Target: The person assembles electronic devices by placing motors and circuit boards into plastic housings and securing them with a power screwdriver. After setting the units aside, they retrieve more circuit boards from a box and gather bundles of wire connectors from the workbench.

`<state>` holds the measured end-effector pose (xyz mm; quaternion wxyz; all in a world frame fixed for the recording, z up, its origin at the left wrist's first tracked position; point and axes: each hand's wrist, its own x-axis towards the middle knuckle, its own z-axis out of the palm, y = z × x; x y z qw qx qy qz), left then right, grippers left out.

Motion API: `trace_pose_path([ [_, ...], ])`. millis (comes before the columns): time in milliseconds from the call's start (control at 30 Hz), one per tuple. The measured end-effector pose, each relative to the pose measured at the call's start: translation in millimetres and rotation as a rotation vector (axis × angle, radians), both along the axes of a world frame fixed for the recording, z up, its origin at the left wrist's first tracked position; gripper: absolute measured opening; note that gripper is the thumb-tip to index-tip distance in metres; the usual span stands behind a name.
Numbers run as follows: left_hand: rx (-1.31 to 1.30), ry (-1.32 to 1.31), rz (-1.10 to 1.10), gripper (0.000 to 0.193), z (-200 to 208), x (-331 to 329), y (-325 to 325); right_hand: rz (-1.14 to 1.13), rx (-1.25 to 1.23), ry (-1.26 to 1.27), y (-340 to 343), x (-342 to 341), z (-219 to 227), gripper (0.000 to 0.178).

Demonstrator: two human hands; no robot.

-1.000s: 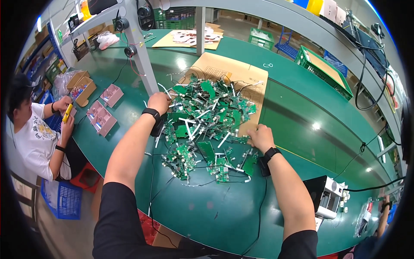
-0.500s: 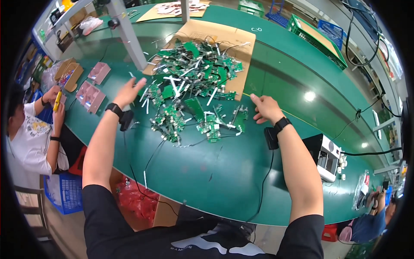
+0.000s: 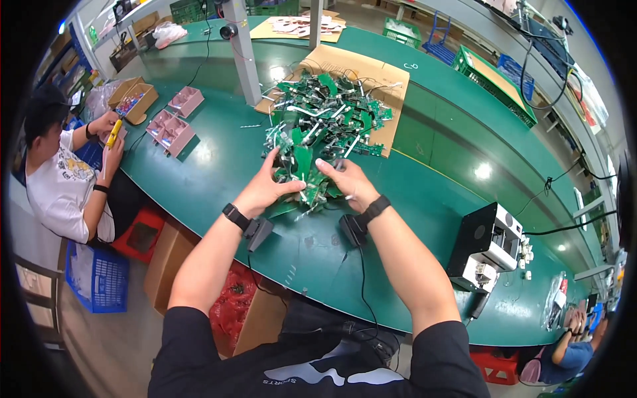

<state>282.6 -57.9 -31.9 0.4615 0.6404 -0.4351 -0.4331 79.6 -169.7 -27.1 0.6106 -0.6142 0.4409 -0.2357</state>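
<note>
A bunch of green circuit boards [image 3: 302, 162] with short white and black leads is squeezed between my two hands, in front of a larger heap. My left hand [image 3: 269, 188] presses on the bunch from the left, its thumb across the near boards. From the right, my right hand [image 3: 350, 182] curls round the same bunch, with the thumb on top. Some fingertips are hidden among the boards, and the bunch is slightly blurred. Behind it the heap of circuit boards [image 3: 345, 106] lies on a flattened cardboard sheet [image 3: 391, 83].
Left on the green table [image 3: 424, 225] are pink divided trays [image 3: 174, 136] and a cardboard box [image 3: 136, 103] of small parts. A metal post [image 3: 242, 53] rises beside the heap. A black-and-white machine [image 3: 488, 242] stands right. Co-workers sit at both ends; the left one holds a yellow tool [image 3: 114, 132].
Both hands have come inward from the heap's sides and closed on the nearer boards. The loose boards at the front are now gathered into one bunch. My view has shifted.
</note>
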Motion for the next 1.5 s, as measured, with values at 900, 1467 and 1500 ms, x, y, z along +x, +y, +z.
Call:
trace_pose_path([
  [900, -0.156, -1.019, -0.046, 0.090, 69.9, 74.4, -277.1, 0.039, -0.538, 0.516, -245.1, 66.5, 49.6, 0.069],
  [1467, -0.166, -0.854, 0.112, 0.083, -28.7, 86.7, -23.5, -0.290, -0.716, 0.790, -174.6, -58.1, -11.1, 0.033],
  [1500, -0.141, -0.811, 0.125, 0.086, -28.7, 74.6, -21.0, -0.348, -0.699, 0.870, -168.3, -62.3, -17.7, 0.043],
])
